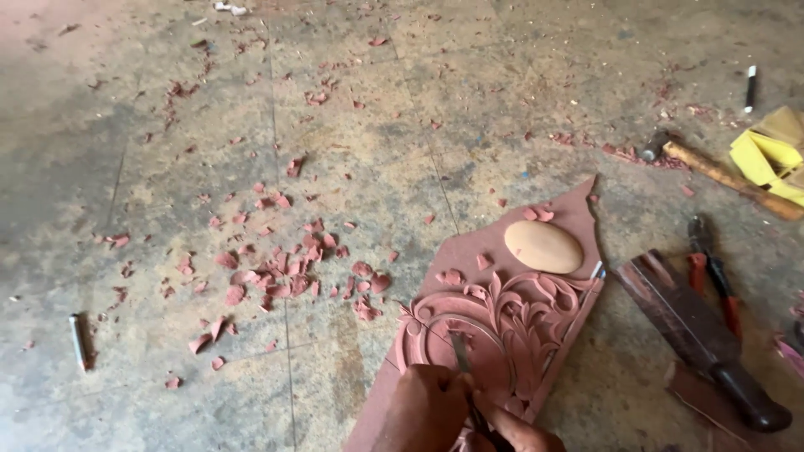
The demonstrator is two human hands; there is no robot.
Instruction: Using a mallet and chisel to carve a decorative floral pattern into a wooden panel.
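Observation:
A reddish wooden panel (536,335) with a carved floral and ring pattern lies on the floor at the lower centre. My left hand (427,410) and my right hand (519,431) are both closed around a thin metal chisel (461,353) whose tip rests on the carved ring. A smooth tan oval block (543,246) sits on the panel's uncarved upper part, among a few chips.
Reddish wood chips (276,280) are scattered over the stained concrete floor to the left. To the right lie a large dark-handled blade (695,335), red-handled pliers (712,264), a wooden-handled tool (729,177), a yellow folded object (770,155). A small metal piece (79,341) lies far left.

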